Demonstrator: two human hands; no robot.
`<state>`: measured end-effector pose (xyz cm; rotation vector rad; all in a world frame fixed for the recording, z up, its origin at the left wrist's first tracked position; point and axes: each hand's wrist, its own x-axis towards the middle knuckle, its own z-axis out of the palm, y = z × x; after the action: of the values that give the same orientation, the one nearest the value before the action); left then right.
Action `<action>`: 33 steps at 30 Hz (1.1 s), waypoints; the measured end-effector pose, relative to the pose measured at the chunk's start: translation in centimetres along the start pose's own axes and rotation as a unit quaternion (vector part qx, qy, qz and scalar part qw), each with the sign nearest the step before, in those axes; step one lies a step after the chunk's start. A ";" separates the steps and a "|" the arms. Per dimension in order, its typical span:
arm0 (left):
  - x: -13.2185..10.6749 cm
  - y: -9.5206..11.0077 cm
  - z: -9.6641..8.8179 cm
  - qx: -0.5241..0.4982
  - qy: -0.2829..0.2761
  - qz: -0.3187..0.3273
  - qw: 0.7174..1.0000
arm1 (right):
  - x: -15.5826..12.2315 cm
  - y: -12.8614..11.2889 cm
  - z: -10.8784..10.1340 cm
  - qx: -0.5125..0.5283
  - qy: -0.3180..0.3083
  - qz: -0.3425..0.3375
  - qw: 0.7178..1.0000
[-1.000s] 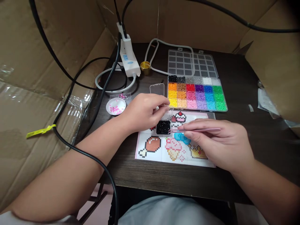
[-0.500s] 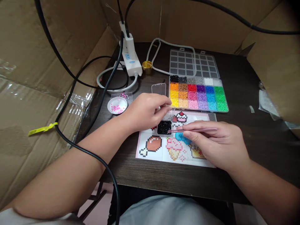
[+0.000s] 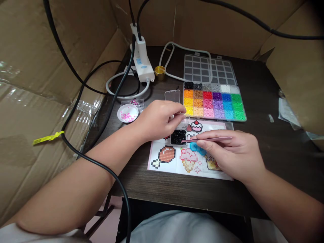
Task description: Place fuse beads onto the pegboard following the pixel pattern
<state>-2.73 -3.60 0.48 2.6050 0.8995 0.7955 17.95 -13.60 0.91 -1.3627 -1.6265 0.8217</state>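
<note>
Between thumb and fingers, my left hand (image 3: 164, 118) pinches the raised clear lid (image 3: 184, 120) of a small box of black beads (image 3: 178, 137). My right hand (image 3: 235, 152) holds pink tweezers (image 3: 215, 139), their tips in the right side of the black beads. Whether a bead sits between the tips is too small to tell. Under the box lies a pattern sheet (image 3: 162, 168) with pixel pictures of a drumstick, an ice cream cone and cakes, partly covered by a clear pegboard. A blue piece (image 3: 197, 148) on it is partly hidden by my right hand.
Behind stands an open bead organizer (image 3: 214, 101) with many colours. At left are a white dish (image 3: 128, 113) of pink beads, a power strip (image 3: 143, 65) and a gold cup (image 3: 159, 72). A black cable (image 3: 101, 163) crosses over my left forearm. Cardboard walls surround the table.
The view has shifted slightly. Both hands stay almost in place, with the tweezer tips still in the black beads and the left hand still on the lid.
</note>
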 end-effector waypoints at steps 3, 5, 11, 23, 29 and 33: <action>0.0 0.0 0.0 -0.003 0.006 0.006 1.000 | 0.0 0.0 0.1 0.001 0.002 -0.004 1.000; 0.0 0.0 0.0 -0.004 0.009 0.009 1.000 | 0.0 0.1 0.1 0.000 0.001 -0.006 1.000; -0.1 -0.1 0.1 0.000 0.011 0.010 1.000 | 0.1 -0.1 0.0 -0.011 -0.005 0.008 1.000; -0.1 0.0 0.1 0.004 0.005 0.005 1.000 | -0.2 0.3 -0.1 -0.012 0.010 -0.008 1.000; -0.1 0.0 0.1 0.000 0.005 0.008 1.000 | -0.3 0.0 -0.7 -0.018 0.101 -0.028 0.994; -0.1 0.0 0.1 -0.006 0.004 0.005 1.000 | -0.5 -1.3 -2.3 -0.050 0.219 -0.028 0.974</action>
<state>-2.72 -3.62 0.32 2.5992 0.8824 0.8110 19.52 -14.42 2.94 -1.4401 -1.3636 0.3731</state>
